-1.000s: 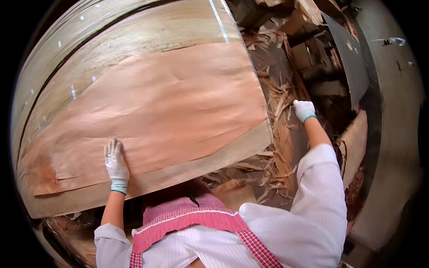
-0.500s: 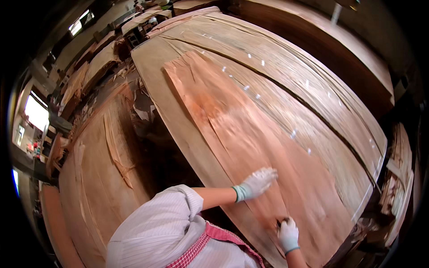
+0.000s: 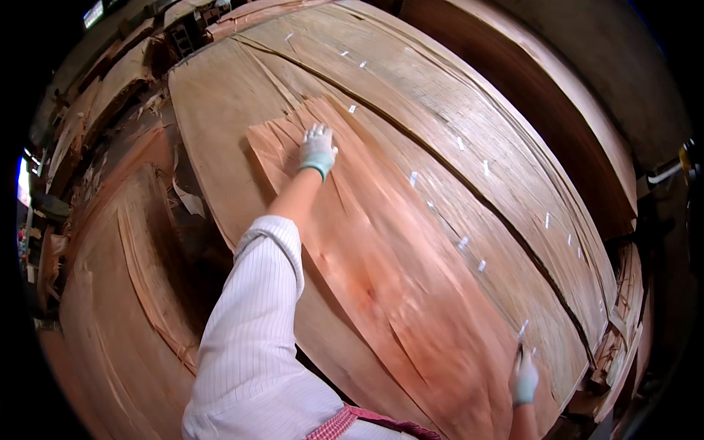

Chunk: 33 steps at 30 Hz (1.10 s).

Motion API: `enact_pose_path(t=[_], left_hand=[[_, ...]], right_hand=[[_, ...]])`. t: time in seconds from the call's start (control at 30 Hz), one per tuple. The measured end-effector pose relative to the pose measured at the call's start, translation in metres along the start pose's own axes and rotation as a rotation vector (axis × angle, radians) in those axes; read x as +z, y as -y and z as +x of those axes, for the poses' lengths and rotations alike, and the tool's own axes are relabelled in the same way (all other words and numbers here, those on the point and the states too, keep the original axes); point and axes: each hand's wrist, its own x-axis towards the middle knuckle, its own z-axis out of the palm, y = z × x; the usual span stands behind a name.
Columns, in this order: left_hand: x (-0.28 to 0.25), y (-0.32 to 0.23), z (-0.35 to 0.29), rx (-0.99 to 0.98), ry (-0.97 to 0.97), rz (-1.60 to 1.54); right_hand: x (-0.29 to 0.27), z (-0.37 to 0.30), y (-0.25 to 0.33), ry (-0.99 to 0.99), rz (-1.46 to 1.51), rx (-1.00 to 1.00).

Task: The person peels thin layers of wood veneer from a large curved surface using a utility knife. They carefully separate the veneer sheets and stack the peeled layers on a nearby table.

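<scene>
A long, wrinkled reddish-brown sheet of wood veneer lies over a broad stack of paler veneer. My left hand, in a white knit glove with a green cuff, rests on the sheet near its far end, fingers stretched out. Near the sheet's right edge, at the near end, my right hand is gloved the same way and slightly blurred. Its fingers close around a small dark tool, mostly hidden, whose kind I cannot make out.
Small white tape pieces dot the pale stack, and a dark gap runs along it. Another veneer stack stands at left, beyond a dark space. A tall stack is at the far right. Scraps pile at the right corner.
My left hand has reached from the near part of the sheet to its far end. My right hand has shifted right to the sheet's edge. The sheet's reddish mark now appears nearer me.
</scene>
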Motion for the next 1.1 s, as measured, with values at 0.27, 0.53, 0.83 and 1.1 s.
enact_pose_path(t=[0.27,0.53,0.83,1.1], left_hand=[[-0.006,0.065,0.064,0.027,0.369,-0.372],[0.012,0.07,0.068,0.214,0.236,-0.286],[0.001,0.059,0.077,0.203,0.381,-0.207],[0.035,-0.136,-0.089,0.721,0.04,-0.32]], right_hand=[[-0.028,0.228,0.481,-0.131,0.241,-0.586],[-0.022,0.246,0.685,-0.186,0.182,-0.927],[-0.005,0.196,0.407,-0.011,0.044,-0.606],[0.016,0.166,0.284,0.071,0.093,-0.426]])
